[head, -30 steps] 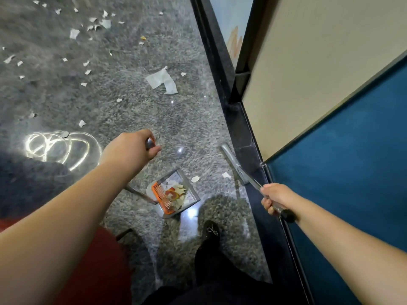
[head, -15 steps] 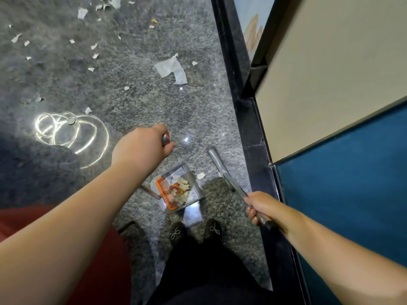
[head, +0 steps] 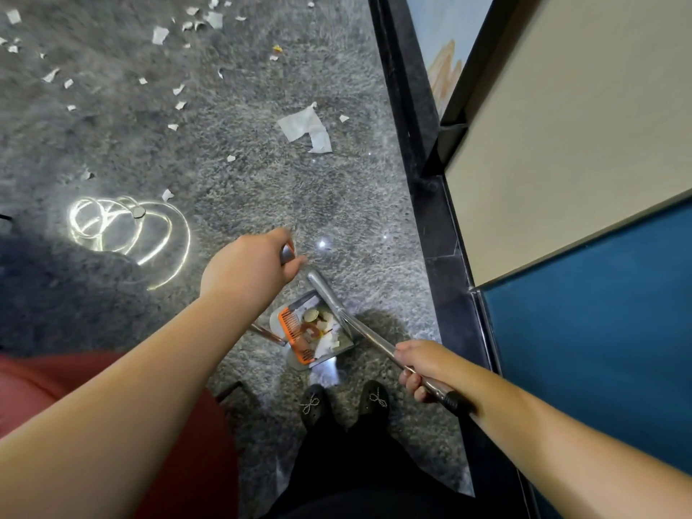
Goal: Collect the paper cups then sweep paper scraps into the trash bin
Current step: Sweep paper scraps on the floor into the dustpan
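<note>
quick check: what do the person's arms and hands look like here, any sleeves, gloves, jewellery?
Both forearms are bare to the frame edge, with no sleeves in view. The left hand and right hand wear no gloves, and no rings, watch or bracelets show. Nails on the right hand's fingers look short and unpainted. No markings are visible.

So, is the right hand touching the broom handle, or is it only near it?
Touching. The head view shows the right hand with its fingers curled round the metal broom handle, which runs on from both sides of the fist.
</note>
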Demonstrator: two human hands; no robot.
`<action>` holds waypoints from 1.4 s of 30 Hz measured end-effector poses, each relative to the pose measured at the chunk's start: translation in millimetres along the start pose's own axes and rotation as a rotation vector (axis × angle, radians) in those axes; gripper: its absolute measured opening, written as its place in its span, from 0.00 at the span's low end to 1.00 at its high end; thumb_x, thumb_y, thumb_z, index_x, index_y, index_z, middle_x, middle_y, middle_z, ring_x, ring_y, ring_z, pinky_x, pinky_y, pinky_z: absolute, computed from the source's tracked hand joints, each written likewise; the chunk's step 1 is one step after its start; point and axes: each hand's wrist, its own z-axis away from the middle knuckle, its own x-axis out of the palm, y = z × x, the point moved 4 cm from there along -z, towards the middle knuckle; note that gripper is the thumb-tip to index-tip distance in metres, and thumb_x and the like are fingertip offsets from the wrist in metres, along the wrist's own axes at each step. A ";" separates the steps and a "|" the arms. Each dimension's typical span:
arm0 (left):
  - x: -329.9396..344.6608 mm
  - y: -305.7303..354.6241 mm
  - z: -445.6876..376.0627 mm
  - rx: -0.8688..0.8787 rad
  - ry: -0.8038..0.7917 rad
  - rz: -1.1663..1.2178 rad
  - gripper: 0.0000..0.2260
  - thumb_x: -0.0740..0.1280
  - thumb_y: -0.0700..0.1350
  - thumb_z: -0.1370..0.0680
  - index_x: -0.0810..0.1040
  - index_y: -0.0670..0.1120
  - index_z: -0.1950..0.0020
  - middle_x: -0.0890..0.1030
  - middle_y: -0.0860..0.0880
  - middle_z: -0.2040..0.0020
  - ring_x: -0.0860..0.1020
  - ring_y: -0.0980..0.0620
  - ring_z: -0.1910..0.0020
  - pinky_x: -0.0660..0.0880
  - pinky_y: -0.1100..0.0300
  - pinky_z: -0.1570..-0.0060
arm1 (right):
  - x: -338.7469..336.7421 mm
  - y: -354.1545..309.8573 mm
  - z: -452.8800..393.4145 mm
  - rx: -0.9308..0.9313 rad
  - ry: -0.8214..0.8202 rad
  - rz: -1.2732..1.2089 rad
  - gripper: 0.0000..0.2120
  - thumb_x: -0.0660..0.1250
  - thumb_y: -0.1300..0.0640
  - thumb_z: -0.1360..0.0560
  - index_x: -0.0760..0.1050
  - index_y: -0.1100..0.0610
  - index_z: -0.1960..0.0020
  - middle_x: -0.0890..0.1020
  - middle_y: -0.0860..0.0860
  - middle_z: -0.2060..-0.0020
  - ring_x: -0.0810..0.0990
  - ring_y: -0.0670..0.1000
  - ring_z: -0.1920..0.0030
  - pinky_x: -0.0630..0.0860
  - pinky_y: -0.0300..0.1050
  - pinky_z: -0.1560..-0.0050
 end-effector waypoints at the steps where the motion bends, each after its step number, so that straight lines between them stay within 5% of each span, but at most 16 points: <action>1: -1.2 -4.2 1.0 -0.005 -0.008 0.010 0.11 0.64 0.60 0.22 0.72 0.53 0.51 0.77 0.51 0.67 0.76 0.47 0.68 0.69 0.60 0.75 | -1.9 -2.2 2.4 0.005 0.010 -0.010 0.07 0.54 0.58 0.17 0.69 0.51 0.44 0.68 0.52 0.71 0.64 0.44 0.82 0.61 0.33 0.80; 5: -9.2 -20.4 5.9 -0.043 -0.025 0.075 0.12 0.64 0.60 0.22 0.73 0.53 0.48 0.80 0.50 0.64 0.78 0.47 0.65 0.71 0.58 0.73 | -13.3 -16.2 16.0 -0.038 0.052 -0.022 0.08 0.55 0.57 0.17 0.65 0.50 0.39 0.69 0.52 0.72 0.65 0.44 0.80 0.62 0.34 0.80; 13: -40.0 -55.7 7.6 -0.165 0.092 0.192 0.12 0.66 0.60 0.24 0.75 0.53 0.49 0.75 0.51 0.67 0.75 0.46 0.66 0.69 0.57 0.69 | 3.0 -57.1 33.5 -0.059 0.142 -0.033 0.05 0.53 0.57 0.17 0.66 0.51 0.46 0.67 0.51 0.74 0.62 0.44 0.84 0.60 0.31 0.81; 18: -51.6 -77.2 13.8 -0.205 0.160 0.235 0.11 0.67 0.58 0.24 0.76 0.53 0.49 0.78 0.48 0.64 0.77 0.43 0.63 0.70 0.56 0.67 | 19.3 -82.9 34.9 -0.151 0.162 -0.065 0.15 0.53 0.59 0.17 0.63 0.51 0.31 0.66 0.53 0.71 0.62 0.44 0.83 0.61 0.32 0.82; 31: -74.9 -137.9 -24.1 -0.389 0.254 0.247 0.10 0.67 0.58 0.23 0.75 0.52 0.50 0.81 0.48 0.60 0.78 0.43 0.60 0.74 0.54 0.63 | 57.4 -188.3 17.0 -0.181 0.121 0.088 0.21 0.53 0.60 0.17 0.59 0.50 0.26 0.65 0.52 0.72 0.62 0.44 0.83 0.60 0.31 0.81; 42: -108.2 -208.1 -70.6 -0.768 0.288 0.242 0.09 0.64 0.58 0.22 0.74 0.54 0.48 0.73 0.52 0.65 0.74 0.46 0.63 0.71 0.55 0.66 | 107.4 -331.6 -9.9 -0.126 -0.025 0.390 0.12 0.53 0.57 0.17 0.64 0.47 0.35 0.65 0.52 0.72 0.62 0.43 0.83 0.59 0.30 0.82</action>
